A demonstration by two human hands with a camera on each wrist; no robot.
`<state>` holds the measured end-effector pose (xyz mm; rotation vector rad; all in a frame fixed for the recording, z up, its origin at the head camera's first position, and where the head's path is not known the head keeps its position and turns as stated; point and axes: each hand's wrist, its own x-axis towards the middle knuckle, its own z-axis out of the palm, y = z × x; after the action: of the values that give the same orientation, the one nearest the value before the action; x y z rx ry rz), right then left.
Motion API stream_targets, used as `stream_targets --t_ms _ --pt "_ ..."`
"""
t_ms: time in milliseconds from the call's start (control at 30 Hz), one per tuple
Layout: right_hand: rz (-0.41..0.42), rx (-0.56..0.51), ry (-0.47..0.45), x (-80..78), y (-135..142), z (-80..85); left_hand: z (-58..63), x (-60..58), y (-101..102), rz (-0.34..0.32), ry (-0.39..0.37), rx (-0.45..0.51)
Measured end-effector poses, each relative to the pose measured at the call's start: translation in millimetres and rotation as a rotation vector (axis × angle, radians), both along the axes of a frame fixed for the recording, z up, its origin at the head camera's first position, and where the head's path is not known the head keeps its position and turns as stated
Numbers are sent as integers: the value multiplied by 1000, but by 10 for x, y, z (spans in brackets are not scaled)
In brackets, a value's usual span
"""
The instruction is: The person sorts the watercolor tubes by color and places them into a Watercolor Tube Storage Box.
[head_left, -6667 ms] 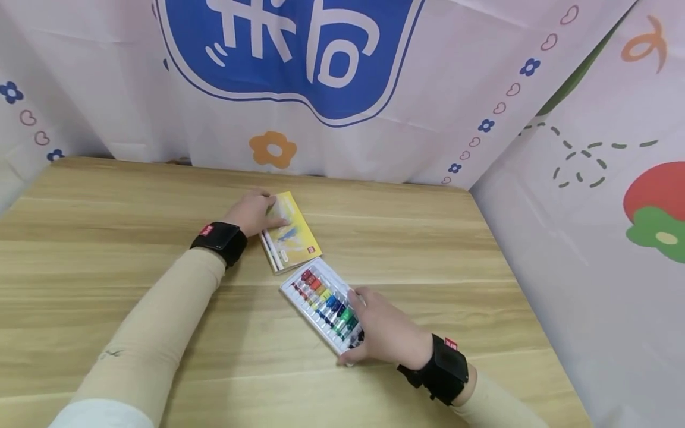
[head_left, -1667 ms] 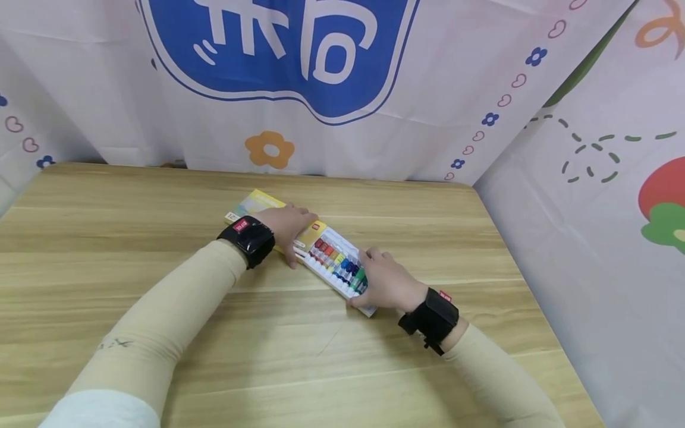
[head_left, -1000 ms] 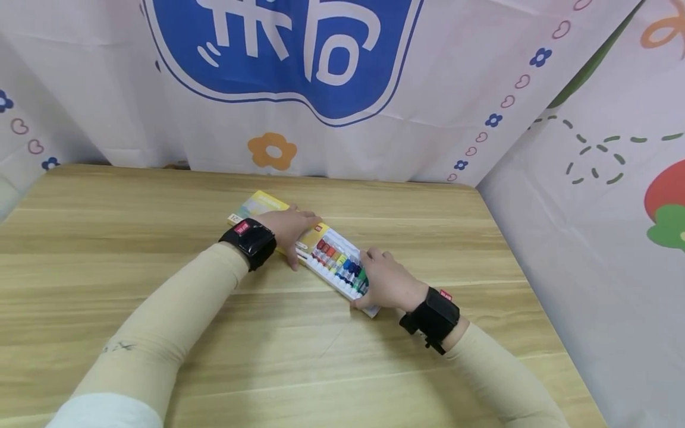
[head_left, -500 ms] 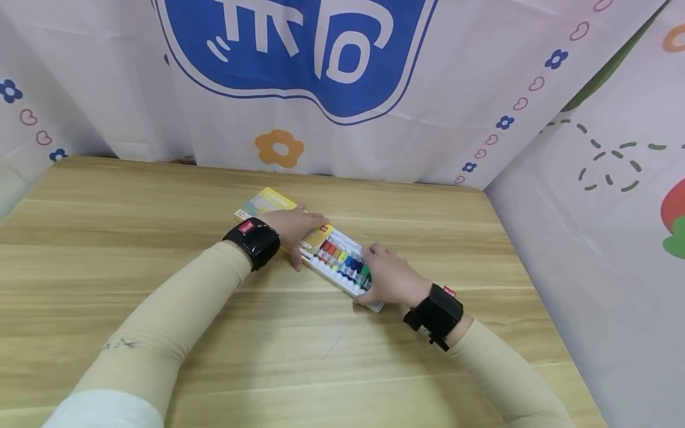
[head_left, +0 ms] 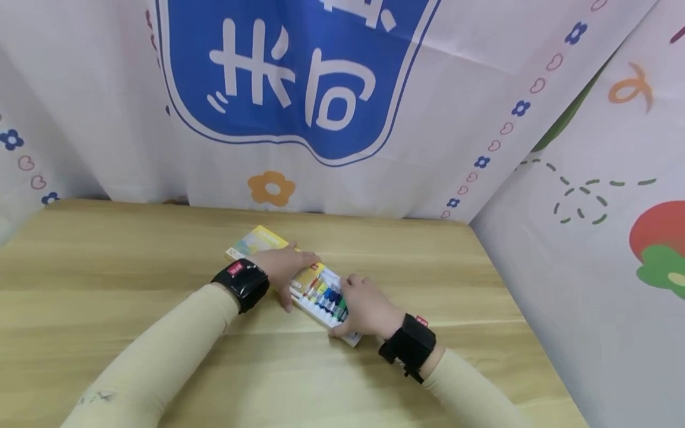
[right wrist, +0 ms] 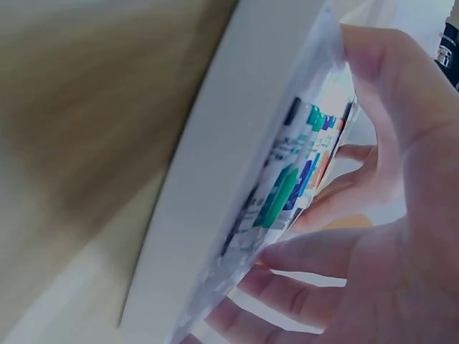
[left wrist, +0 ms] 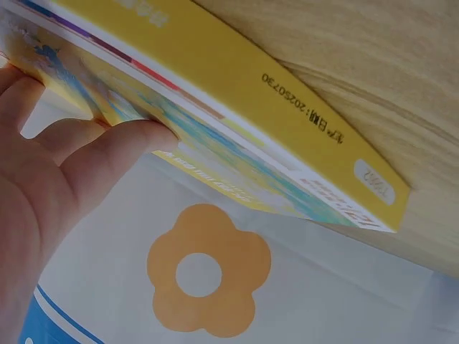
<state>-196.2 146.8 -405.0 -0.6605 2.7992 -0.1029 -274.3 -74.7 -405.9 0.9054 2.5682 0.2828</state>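
Note:
A flat yellow cardboard box (head_left: pixel 258 240) lies slantwise on the table, its printed face up. Across its middle, my left hand (head_left: pixel 282 270) grips it, thumb at the near long edge and fingers at the far one. From the box's right end sticks out a white plastic tray (head_left: pixel 313 312) of coloured paint tubes (head_left: pixel 333 302). The tray's upper-left part is hidden inside the box. My right hand (head_left: pixel 369 306) holds the tray's outer end between thumb and fingers. In the right wrist view, green and blue tubes (right wrist: pixel 280 197) show beneath clear plastic.
The light wooden table (head_left: pixel 134 255) spreads around both hands. Behind it hangs a white cloth (head_left: pixel 134 119) with a blue emblem, and a printed white sheet (head_left: pixel 562 285) borders the right side.
Box and tray lay apart at an angle at first; they came into line, the left hand shifted onto the box's middle, and the tray has slid partly in, covering the red tubes. The view has tilted up.

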Motion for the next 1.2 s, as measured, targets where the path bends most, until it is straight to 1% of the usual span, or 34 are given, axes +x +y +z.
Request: stream_targets --t_ms 67,100,167,233,267,333,367,433,500,567,667,700,767,833,933,1000,1100,1200 --pt "10 26 9 18 -81 -32 -65 36 -19 -3 -11 20" --pt "9 36 8 15 -111 -37 -67 47 -22 -1 -16 21" --pt "5 49 6 -17 -140 -21 -41 37 -18 -3 -14 18" --pt "7 29 -4 -59 -121 3 35 31 -7 -8 -11 -3" --pt "9 2 -16 -74 -95 8 53 27 -9 -10 -13 -7" --pt "23 -69 -35 -93 -17 9 68 16 -34 -13 -19 20" --pt "34 -110 -47 -90 30 8 56 4 -62 -11 -26 50" --pt "72 -185 -64 -60 137 -13 15 -20 -159 6 -29 139" --pt "120 -237 -71 -10 243 -37 -31 -50 -296 59 -7 237" --pt "171 -260 -67 49 336 -57 -58 -91 -453 141 36 315" --pt "237 -284 -61 120 419 -60 -46 -163 -670 273 116 362" --pt "254 -289 -58 135 434 -56 -28 -187 -720 316 130 361" --pt "281 -299 -43 163 449 -56 -10 -238 -778 376 154 347" --pt "292 -309 -13 166 449 -55 32 -285 -780 412 173 336" --pt "291 -324 30 153 438 -58 91 -342 -722 430 183 302" --pt "286 -334 30 155 424 -63 102 -360 -674 436 175 277" --pt "283 -329 -10 180 392 -75 52 -356 -633 450 145 237" --pt "294 -307 -35 215 353 -96 -54 -330 -614 463 118 232"
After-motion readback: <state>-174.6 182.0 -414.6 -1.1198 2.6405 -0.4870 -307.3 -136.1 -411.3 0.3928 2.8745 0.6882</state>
